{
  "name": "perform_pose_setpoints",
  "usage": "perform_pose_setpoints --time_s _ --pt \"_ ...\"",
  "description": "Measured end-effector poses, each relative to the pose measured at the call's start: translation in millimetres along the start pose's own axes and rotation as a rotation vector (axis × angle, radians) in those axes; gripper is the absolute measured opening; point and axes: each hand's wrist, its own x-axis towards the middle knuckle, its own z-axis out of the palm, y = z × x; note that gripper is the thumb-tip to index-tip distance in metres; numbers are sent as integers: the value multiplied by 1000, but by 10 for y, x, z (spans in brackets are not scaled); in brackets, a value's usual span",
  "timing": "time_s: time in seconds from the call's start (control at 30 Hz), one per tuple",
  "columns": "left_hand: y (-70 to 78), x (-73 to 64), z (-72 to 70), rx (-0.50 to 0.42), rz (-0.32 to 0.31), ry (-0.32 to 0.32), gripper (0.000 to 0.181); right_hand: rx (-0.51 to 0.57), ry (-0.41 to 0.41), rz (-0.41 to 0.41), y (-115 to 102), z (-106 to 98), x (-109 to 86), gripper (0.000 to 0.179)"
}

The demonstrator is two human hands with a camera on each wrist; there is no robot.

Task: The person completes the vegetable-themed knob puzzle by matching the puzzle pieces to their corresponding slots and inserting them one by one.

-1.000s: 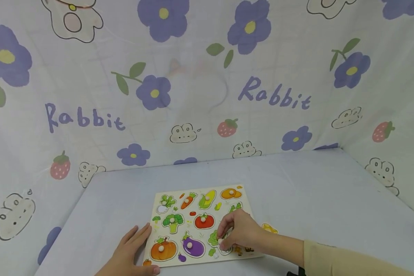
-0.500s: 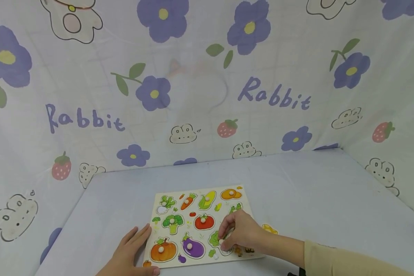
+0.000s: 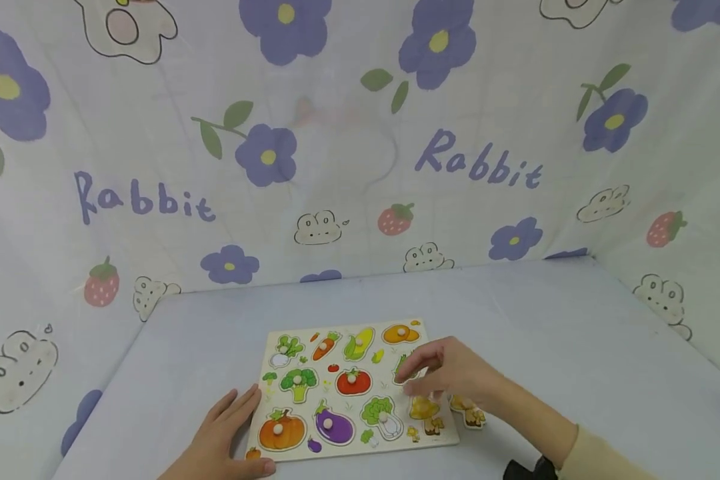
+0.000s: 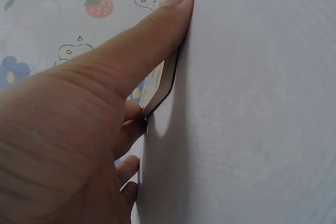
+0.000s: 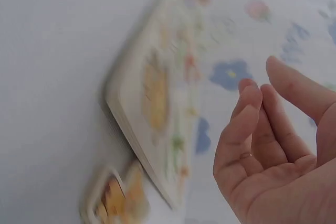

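Note:
A wooden vegetable puzzle board [image 3: 349, 408] lies on the table, with knobbed pieces in its recesses. My left hand [image 3: 225, 430] rests at its near-left corner, straight fingers along the left edge and thumb along the front edge; the left wrist view shows the thumb [image 4: 152, 32] against the board's side. Over the board's right part is my right hand [image 3: 450, 373], holding nothing, thumb and fingertips apart. Below it, the bok choy piece [image 3: 390, 427] sits in its recess. A loose mushroom piece [image 3: 471, 413] lies just off the right edge, beside the mushroom recess [image 3: 425, 408], partly hidden by the hand.
A white table [image 3: 576, 333] extends around the board. Behind it hangs a cloth [image 3: 348, 167] printed with flowers, strawberries and rabbits. A black object [image 3: 531, 469] shows at the front edge below my right forearm.
My right hand has let go of the bok choy piece's knob and moved up and right, uncovering that piece and the mushroom recess. My left hand stays at the corner.

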Motion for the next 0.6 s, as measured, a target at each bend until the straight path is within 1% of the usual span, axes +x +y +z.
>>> perform_pose_setpoints --time_s 0.13,0.2,0.27,0.37,0.57,0.6 --pt "9 7 10 6 -19 3 116 -16 118 2 44 -260 -138 20" --pt "10 0 4 8 -18 1 116 -16 138 10 90 -341 -188 20" --pt "9 -5 -4 8 -11 -2 115 -14 138 21 143 -402 -220 21" --pt "6 -9 -12 3 -3 -5 114 -10 105 35 224 -499 -232 22" --pt "-10 12 6 -12 12 -4 113 43 -35 31 403 -715 -212 26" --pt "-10 15 12 -12 1 -3 114 51 -53 30 426 -743 -209 26"
